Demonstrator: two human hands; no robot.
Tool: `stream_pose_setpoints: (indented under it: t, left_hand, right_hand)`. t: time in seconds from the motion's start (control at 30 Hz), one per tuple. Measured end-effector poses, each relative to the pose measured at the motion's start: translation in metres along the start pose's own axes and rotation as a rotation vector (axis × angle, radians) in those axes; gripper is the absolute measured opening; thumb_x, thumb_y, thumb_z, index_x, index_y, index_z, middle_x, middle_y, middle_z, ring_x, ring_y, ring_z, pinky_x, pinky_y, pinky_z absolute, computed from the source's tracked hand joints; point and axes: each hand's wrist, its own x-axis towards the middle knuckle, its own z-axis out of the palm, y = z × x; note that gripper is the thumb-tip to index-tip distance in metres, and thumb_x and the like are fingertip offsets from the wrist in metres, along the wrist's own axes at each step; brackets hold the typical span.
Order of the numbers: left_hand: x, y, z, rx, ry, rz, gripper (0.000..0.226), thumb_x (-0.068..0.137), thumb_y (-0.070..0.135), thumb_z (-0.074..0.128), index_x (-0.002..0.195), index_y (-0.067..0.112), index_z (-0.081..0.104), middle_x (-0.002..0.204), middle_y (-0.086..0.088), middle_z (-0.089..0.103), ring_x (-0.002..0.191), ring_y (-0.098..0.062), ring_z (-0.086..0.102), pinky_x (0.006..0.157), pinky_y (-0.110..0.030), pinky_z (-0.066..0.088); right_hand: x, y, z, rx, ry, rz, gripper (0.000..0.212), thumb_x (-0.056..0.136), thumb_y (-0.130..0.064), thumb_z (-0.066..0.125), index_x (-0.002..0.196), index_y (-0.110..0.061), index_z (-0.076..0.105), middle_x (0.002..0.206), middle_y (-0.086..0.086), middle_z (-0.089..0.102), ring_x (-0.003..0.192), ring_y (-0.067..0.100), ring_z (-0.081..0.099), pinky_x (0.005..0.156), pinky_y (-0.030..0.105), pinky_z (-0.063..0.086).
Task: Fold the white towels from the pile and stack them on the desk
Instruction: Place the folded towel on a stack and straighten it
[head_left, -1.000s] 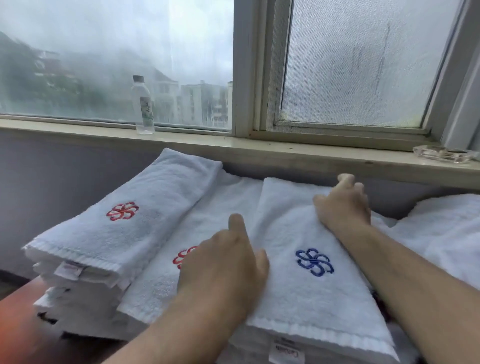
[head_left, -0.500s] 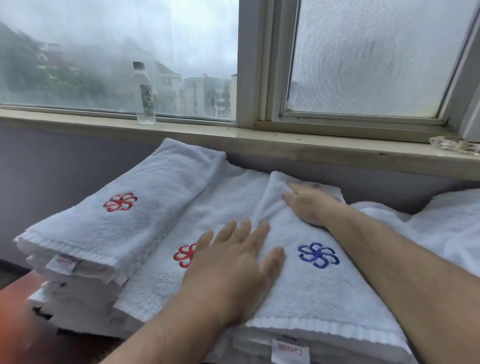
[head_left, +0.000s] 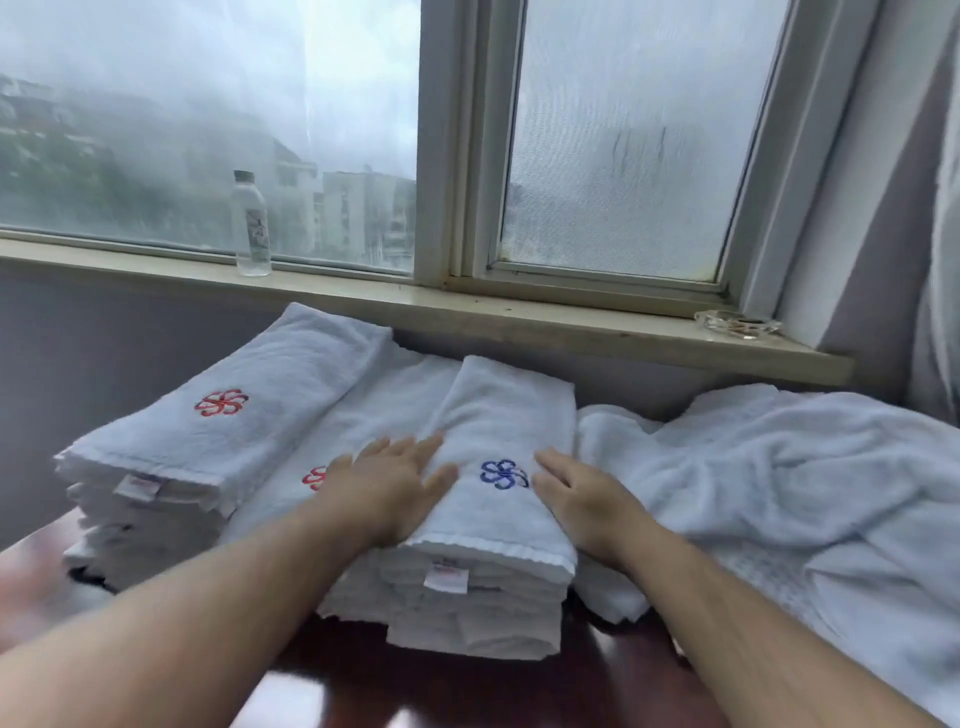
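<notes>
A: What is different from half a second back?

B: Both hands have slid toward the near end of the blue-logo towel (head_left: 498, 457). The right hand (head_left: 582, 499), which was pressing far up near the towel's far edge, now lies at its right edge, just beside the blue emblem. The left hand (head_left: 395, 480) sits on the towel's left edge, fingers stretched flat.

A: Are they gripping anything?

B: No. Both hands are released, fingers straight, pressing or smoothing the cloth rather than pinching it.

A: Where does that towel sit?

B: On top of the middle stack (head_left: 467, 597) on the dark desk (head_left: 467, 691), with the red-logo stack (head_left: 218, 415) to its left and a second red emblem peeping out beside the left hand.

A: So what does the slide mean?

B: I judge it the last smoothing pass: this towel looks folded and placed, edges roughly square with those beneath.

A: And what remains?

B: The loose pile (head_left: 779, 478) on the right is crumpled and unfolded, touching the stack's right side. I would expect a hand to reach there next.

A: Anything else around?

B: A clear bottle (head_left: 251, 228) and a glass ashtray (head_left: 737, 325) on the windowsill (head_left: 519, 322), well apart from the towels.
</notes>
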Motion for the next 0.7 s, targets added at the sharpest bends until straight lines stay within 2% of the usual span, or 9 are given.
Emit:
stream_pose_setpoints:
  t: [0.1,0.13,0.2,0.33,0.4,0.47,0.53,0.6,0.7]
  left_hand:
    - [-0.021,0.013,-0.008,-0.046,-0.001,-0.012,0.067,0.096,0.069,0.023,0.15,0.033,0.038,0.16,-0.001,0.035,0.146,-0.026,0.032,0.118,-0.047,0.027]
    - [-0.031,0.019,-0.01,-0.076,0.031,-0.007,0.065,0.091,0.071,0.022,0.134,0.032,0.052,0.151,-0.005,0.047,0.137,-0.029,0.041,0.113,-0.047,0.034]
    - [-0.052,0.035,-0.012,-0.121,0.151,0.025,0.056,0.088,0.068,0.023,0.108,0.032,0.061,0.134,-0.003,0.058,0.123,-0.028,0.049,0.104,-0.045,0.04]
    - [-0.082,0.084,-0.006,-0.163,0.37,0.204,0.035,0.099,0.049,0.04,0.121,0.034,0.062,0.136,0.009,0.056,0.128,-0.018,0.042,0.103,-0.038,0.034]
    - [-0.09,0.114,-0.001,-0.19,0.401,0.317,0.033,0.098,0.047,0.043,0.12,0.034,0.063,0.133,0.011,0.056,0.126,-0.015,0.042,0.102,-0.035,0.032]
    - [-0.094,0.143,0.01,-0.225,0.436,0.429,0.028,0.097,0.043,0.048,0.116,0.033,0.066,0.126,0.01,0.059,0.121,-0.014,0.044,0.101,-0.032,0.033]
    - [-0.094,0.168,0.027,-0.3,0.432,0.514,0.022,0.095,0.04,0.051,0.106,0.032,0.069,0.112,0.011,0.062,0.111,-0.012,0.049,0.097,-0.031,0.038]
    - [-0.091,0.19,0.051,-0.418,0.352,0.516,0.022,0.092,0.041,0.048,0.095,0.031,0.068,0.093,0.014,0.064,0.093,-0.007,0.057,0.086,-0.032,0.046]
    - [-0.074,0.215,0.09,-0.662,0.241,0.392,0.027,0.1,0.038,0.048,0.088,0.023,0.068,0.077,0.01,0.066,0.076,-0.007,0.063,0.071,-0.033,0.047]
  right_hand:
    - [-0.042,0.014,-0.012,0.067,0.061,0.01,0.03,0.099,-0.035,0.054,0.12,-0.019,0.069,0.12,-0.017,0.068,0.114,0.005,0.06,0.097,0.023,0.044]
    - [-0.055,0.021,-0.015,0.095,0.11,0.011,0.021,0.097,-0.034,0.057,0.111,-0.028,0.073,0.111,-0.018,0.071,0.107,0.002,0.063,0.092,0.02,0.047]
    - [-0.078,0.033,-0.017,0.158,0.227,0.025,0.014,0.093,-0.029,0.062,0.086,-0.033,0.073,0.088,-0.017,0.074,0.089,-0.001,0.066,0.077,0.015,0.049]
    - [-0.11,0.055,-0.016,0.344,0.418,0.147,0.019,0.093,-0.021,0.063,0.078,-0.027,0.073,0.066,-0.016,0.069,0.068,0.01,0.063,0.064,0.026,0.047]
    - [-0.121,0.065,-0.02,0.366,0.513,0.172,0.021,0.092,-0.018,0.062,0.075,-0.024,0.072,0.066,-0.015,0.069,0.068,0.007,0.064,0.066,0.026,0.047]
    - [-0.131,0.078,-0.032,0.294,0.641,0.166,0.021,0.09,-0.017,0.063,0.073,-0.025,0.07,0.068,-0.018,0.069,0.073,-0.002,0.064,0.065,0.014,0.045]
    - [-0.141,0.093,-0.045,0.199,0.786,0.157,0.017,0.089,-0.018,0.064,0.076,-0.027,0.068,0.069,-0.015,0.069,0.075,0.001,0.064,0.066,0.017,0.044]
    - [-0.148,0.109,-0.054,0.16,0.885,0.174,0.017,0.088,-0.018,0.066,0.078,-0.031,0.066,0.075,-0.014,0.069,0.078,0.008,0.064,0.07,0.026,0.045]
    - [-0.151,0.13,-0.069,0.248,0.836,0.259,0.018,0.088,-0.015,0.067,0.079,-0.03,0.067,0.076,-0.012,0.07,0.082,0.014,0.068,0.074,0.029,0.049]
